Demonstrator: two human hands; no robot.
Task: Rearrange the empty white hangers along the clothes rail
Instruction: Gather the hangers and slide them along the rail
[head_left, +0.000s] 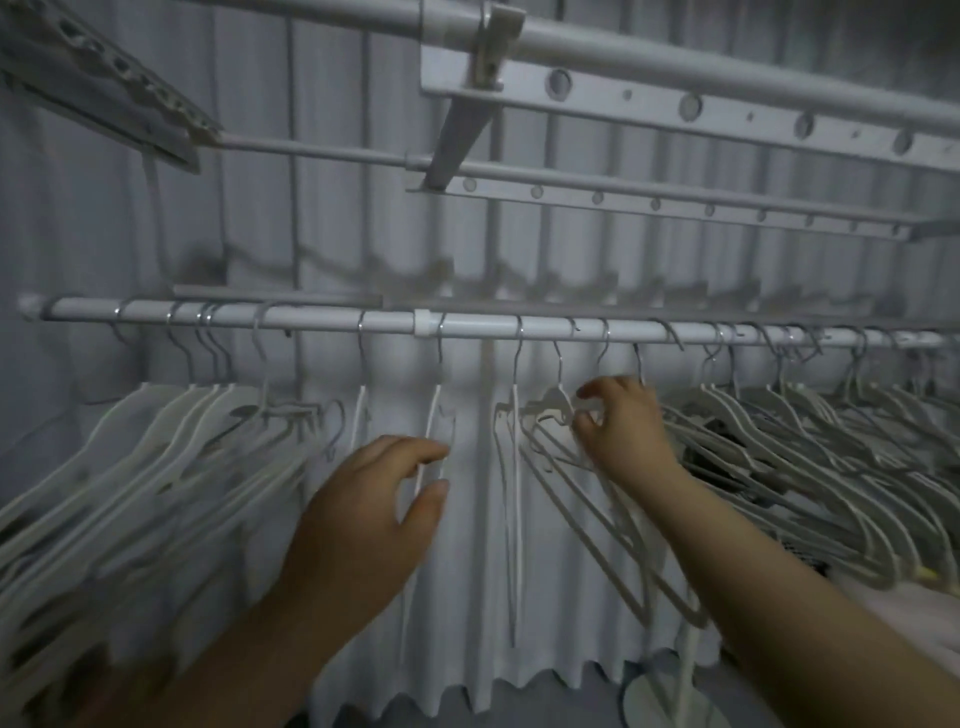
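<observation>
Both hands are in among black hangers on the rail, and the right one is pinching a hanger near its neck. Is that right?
Not quite: the hangers are white, not black. The head view shows both hands among white hangers on the rail, with the right hand pinching a hanger near its neck and the left hand alongside.

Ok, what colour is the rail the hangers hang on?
White, like the hangers; the rail shows best in the head view.
</observation>
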